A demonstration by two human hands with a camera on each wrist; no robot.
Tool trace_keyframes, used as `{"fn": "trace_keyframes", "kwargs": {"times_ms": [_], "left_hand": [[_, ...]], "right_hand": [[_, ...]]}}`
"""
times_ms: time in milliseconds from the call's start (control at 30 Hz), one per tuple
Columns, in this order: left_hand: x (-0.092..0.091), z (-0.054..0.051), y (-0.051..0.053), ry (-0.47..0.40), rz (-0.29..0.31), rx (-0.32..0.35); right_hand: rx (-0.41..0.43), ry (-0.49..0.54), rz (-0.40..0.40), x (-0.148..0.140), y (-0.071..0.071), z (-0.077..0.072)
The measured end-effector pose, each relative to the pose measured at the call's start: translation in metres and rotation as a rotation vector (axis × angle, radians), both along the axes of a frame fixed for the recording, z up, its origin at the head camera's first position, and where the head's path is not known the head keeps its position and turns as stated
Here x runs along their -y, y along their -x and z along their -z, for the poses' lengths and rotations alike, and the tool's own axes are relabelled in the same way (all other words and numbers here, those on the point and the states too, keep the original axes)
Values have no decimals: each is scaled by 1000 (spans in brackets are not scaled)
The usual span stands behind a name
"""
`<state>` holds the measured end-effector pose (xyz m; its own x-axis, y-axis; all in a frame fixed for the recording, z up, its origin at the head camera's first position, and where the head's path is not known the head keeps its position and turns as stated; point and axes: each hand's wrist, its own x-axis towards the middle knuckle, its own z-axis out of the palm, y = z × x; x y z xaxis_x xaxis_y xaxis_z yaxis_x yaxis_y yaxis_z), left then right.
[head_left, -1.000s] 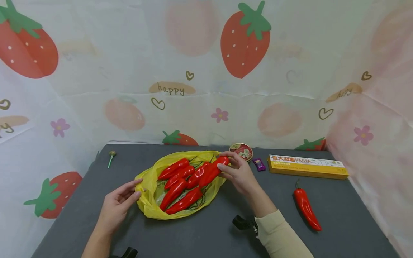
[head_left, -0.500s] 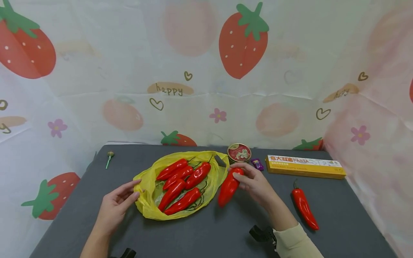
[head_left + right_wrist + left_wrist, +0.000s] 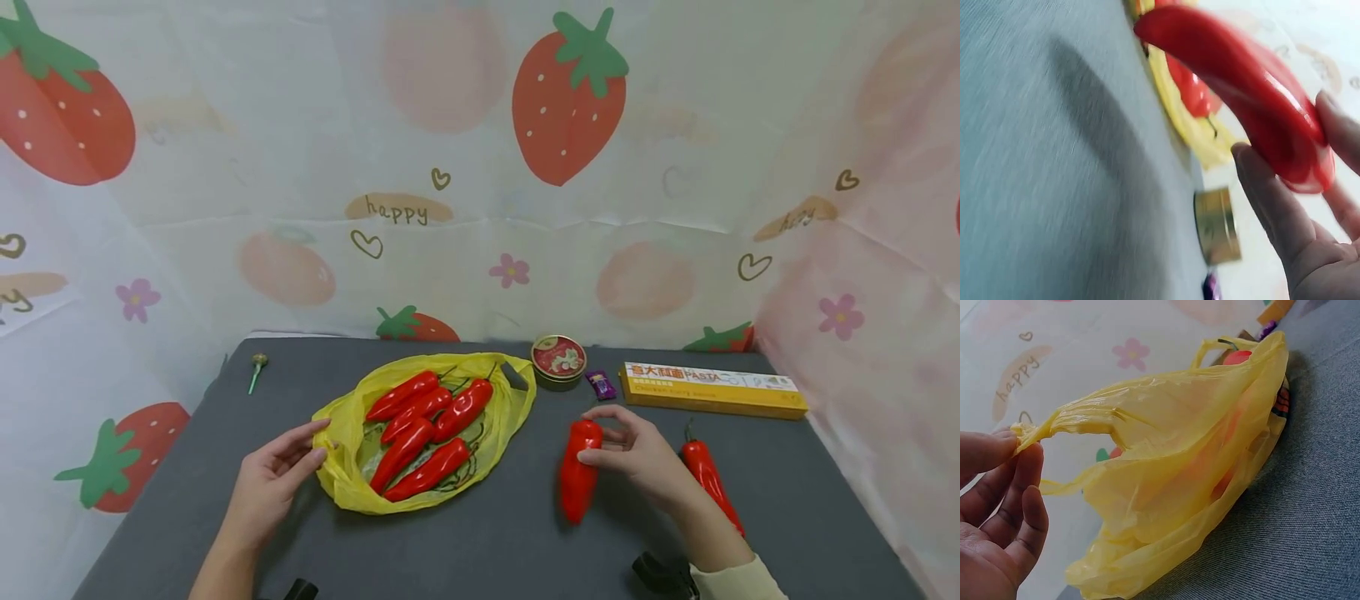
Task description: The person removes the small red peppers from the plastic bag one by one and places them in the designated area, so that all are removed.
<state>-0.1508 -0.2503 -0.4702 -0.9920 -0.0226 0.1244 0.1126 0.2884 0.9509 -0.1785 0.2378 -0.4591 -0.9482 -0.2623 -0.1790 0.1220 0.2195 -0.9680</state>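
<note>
My left hand pinches the left rim of a yellow plastic bag; in the left wrist view, thumb and finger grip a bunched corner of the bag. Several red peppers lie inside the bag. My right hand holds one red pepper by its thick end, tip pointing down, to the right of the bag. The right wrist view shows that pepper raised off the cloth, its shadow below. Another red pepper lies right of the right hand, partly hidden by the forearm.
Along the back stand a round tin, a small purple packet and a long yellow pasta box. A small item with a green stick lies at the back left. Printed cloth hangs behind the grey table.
My right hand has lifted a pepper out of the bag and carried it right and toward me. My left hand stays at the bag's rim.
</note>
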Motion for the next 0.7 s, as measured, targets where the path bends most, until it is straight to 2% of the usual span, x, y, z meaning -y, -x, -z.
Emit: {"fn": "trace_keyframes", "kwargs": {"times_ms": [200, 367, 567, 700], "left_hand": [[-1, 0, 0, 0, 2, 13], [0, 0, 0, 0, 1, 14], [-1, 1, 1, -5, 8, 7], [-1, 1, 1, -7, 3, 7]], "right_hand": [[61, -19, 53, -28, -10, 1], [94, -30, 15, -46, -15, 4], [93, -167, 21, -59, -23, 5], [32, -263, 39, -65, -28, 2]]}}
